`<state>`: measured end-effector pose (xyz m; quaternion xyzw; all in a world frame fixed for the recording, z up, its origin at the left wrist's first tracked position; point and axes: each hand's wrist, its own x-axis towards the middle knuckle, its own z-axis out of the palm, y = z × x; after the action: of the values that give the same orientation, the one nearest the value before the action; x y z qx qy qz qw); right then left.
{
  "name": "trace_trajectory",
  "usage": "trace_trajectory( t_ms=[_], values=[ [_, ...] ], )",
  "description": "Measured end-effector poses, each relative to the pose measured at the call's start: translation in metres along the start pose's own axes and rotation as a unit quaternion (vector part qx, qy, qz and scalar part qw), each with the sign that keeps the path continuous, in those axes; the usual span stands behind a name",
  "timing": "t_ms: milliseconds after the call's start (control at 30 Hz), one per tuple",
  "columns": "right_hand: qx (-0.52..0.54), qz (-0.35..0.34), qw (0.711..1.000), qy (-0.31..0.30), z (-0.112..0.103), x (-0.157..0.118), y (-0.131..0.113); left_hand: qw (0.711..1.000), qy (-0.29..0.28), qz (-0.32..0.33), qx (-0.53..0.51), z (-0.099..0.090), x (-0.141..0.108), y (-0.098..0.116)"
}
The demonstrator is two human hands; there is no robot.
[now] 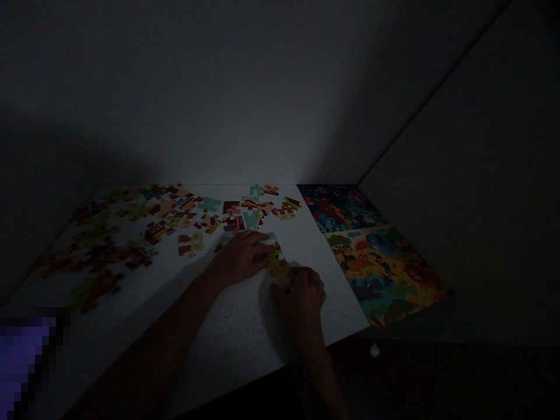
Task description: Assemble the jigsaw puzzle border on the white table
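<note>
fingers (252,251) of both hands around jigsaw pieces (276,261)

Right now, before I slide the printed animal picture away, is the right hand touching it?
Apart. The head view shows a strip of white tabletop between the right hand and the printed animal picture.

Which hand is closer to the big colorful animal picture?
Right. Your right hand is closer, just left of the animal picture on the white table. The left hand is farther left and farther from the picture.
</note>
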<state>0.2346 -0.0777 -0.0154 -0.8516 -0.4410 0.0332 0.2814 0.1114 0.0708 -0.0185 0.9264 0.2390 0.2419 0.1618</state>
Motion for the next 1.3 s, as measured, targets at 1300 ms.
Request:
trace_trajectory(
  t_ms=[1300],
  values=[
    [0.091, -0.121, 0.987, -0.051, 0.026, 0.149, 0.035, 1.0, -0.002, -0.028, -0.01, -0.008, -0.004, 0.011]
  ],
)
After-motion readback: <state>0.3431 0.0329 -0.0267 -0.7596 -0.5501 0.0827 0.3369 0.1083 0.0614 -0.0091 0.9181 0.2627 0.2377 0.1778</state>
